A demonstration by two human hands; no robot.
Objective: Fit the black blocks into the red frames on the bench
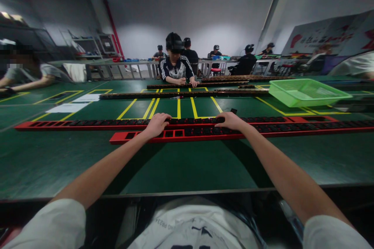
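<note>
Two long red strips with rows of black sockets lie side by side across the green table. My left hand (157, 123) rests knuckles up on the near red strip (181, 136), its fingers curled over the far red strip (73, 125). My right hand (230, 120) lies the same way further right, fingers curled down onto the sockets. What the fingertips grip is hidden.
A green plastic basket (306, 92) stands at the back right. Long dark strips (181, 94) lie further back, where a person in a striped jacket (176, 67) works opposite. White paper sheets (70, 107) lie at the left. Another person's arms rest at far left.
</note>
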